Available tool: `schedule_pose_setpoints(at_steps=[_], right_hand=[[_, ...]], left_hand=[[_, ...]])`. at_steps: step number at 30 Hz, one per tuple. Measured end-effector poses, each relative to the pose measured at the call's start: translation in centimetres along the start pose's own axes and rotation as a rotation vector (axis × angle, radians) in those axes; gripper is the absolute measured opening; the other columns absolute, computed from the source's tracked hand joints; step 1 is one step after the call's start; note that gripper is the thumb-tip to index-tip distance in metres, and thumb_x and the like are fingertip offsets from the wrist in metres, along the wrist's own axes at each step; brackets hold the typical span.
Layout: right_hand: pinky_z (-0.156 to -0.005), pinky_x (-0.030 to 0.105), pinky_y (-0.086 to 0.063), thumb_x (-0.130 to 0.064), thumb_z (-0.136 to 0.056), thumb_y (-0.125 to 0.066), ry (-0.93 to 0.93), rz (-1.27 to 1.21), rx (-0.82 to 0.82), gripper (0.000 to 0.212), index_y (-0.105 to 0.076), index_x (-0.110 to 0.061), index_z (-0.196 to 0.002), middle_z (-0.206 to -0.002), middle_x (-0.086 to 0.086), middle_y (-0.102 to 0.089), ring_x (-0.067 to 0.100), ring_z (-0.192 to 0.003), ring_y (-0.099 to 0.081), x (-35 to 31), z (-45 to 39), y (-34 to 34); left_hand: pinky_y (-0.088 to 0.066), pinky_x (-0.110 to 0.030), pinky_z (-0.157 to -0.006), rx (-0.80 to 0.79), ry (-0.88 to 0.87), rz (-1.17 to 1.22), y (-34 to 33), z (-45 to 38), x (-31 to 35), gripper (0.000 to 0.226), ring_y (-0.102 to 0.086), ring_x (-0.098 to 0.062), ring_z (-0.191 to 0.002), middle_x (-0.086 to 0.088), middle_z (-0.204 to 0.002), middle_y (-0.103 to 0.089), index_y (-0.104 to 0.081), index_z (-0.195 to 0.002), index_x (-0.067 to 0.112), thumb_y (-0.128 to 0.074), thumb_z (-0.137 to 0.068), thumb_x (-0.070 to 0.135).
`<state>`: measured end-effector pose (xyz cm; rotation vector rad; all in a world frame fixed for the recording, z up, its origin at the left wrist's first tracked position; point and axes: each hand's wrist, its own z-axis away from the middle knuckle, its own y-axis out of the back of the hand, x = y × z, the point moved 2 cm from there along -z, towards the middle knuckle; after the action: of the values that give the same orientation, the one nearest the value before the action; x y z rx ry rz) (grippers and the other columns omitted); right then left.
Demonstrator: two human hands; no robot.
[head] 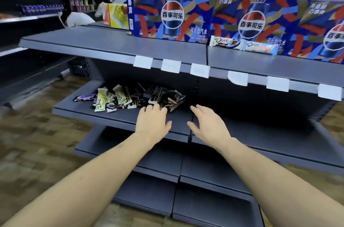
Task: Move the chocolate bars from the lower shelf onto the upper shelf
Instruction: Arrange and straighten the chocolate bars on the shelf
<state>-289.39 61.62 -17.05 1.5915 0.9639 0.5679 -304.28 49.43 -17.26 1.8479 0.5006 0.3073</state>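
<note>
A heap of chocolate bars (pixel 130 97) lies on the grey lower shelf (pixel 104 115); a brown Snickers bar (pixel 85 97) sits at its left end, pale green Dove bars in the middle, dark wrappers at the right. Two white Dove bars (pixel 242 45) lie end to end on the upper shelf (pixel 111 44), against the cola cartons. My left hand (pixel 153 121) reaches over the lower shelf, fingertips at the dark wrappers on the heap's right edge, holding nothing. My right hand (pixel 206 124) hovers open beside it, right of the heap, above bare shelf.
Blue Pepsi cartons (pixel 173 12) line the back of the upper shelf, with a yellow box (pixel 116 15) left of them. White price tags (pixel 170 65) hang along its front edge. Further grey shelves sit below. Another stocked rack stands at the far left over a wooden floor.
</note>
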Motion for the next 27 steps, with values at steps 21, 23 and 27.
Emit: schedule_pose_setpoints(at_steps=[21, 23, 27], right_hand=[[-0.105, 0.045, -0.038, -0.042, -0.098, -0.045, -0.227, -0.061, -0.17, 0.067, -0.013, -0.023, -0.154, -0.153, 0.01, -0.03, 0.033, -0.131, -0.036, -1.8, -14.1, -19.5], [-0.104, 0.046, -0.037, -0.043, -0.099, -0.043, -0.282, -0.083, -0.151, 0.067, -0.009, -0.028, -0.155, -0.151, 0.011, -0.031, 0.035, -0.13, -0.034, -1.3, -15.6, -20.0], [-0.1, 0.047, -0.04, -0.041, -0.098, -0.045, -0.308, -0.082, -0.092, 0.061, -0.023, -0.028, -0.153, -0.147, 0.013, -0.038, 0.036, -0.125, -0.037, -1.0, -16.2, -21.0]], left_hand=[[-0.04, -0.041, -0.098, -0.237, -0.012, 0.192, -18.8, -7.7, -8.2, 0.061, -0.038, -0.03, -0.128, -0.009, -0.154, -0.022, -0.019, -0.15, 0.027, -0.041, -0.096, 0.047], [-0.036, -0.043, -0.099, -0.228, -0.032, 0.131, -19.6, -8.7, -8.2, 0.061, -0.035, -0.031, -0.129, -0.009, -0.154, -0.022, -0.018, -0.15, 0.028, -0.035, -0.096, 0.051], [-0.035, -0.045, -0.093, -0.216, -0.03, 0.096, -19.9, -9.6, -7.8, 0.056, -0.036, -0.031, -0.122, -0.009, -0.143, -0.036, -0.032, -0.145, 0.028, -0.035, -0.095, 0.052]])
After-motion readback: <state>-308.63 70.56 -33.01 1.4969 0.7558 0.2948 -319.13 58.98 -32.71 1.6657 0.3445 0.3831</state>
